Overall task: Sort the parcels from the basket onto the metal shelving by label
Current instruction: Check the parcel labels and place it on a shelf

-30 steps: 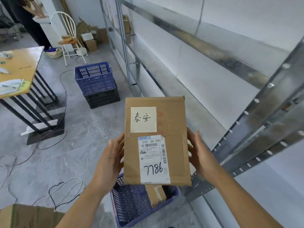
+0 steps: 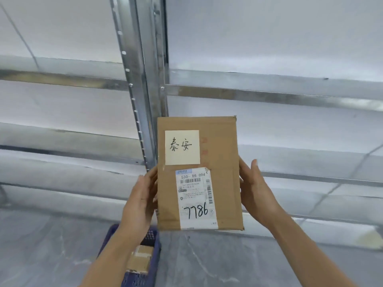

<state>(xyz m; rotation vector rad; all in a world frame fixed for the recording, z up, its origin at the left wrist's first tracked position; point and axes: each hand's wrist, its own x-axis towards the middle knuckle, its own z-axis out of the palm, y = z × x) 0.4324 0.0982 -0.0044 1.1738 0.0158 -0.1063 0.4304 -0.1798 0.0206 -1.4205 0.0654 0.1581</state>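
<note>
Both hands, left hand [image 2: 143, 195] and right hand [image 2: 256, 191], clasp flat brown cardboard parcel [image 2: 199, 172] by its side edges, upright before grey metal shelving [image 2: 145, 83], above blue plastic basket [image 2: 149, 245]. Read labels first, then slide flat onto matching shelf.

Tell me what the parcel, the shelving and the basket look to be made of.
Parcel: brown cardboard, matte, with creased corners and paper labels.
Shelving: dull silvery metal, likely galvanised steel, with punched holes.
Basket: blue, apparently moulded plastic, with a grid of holes.
</note>
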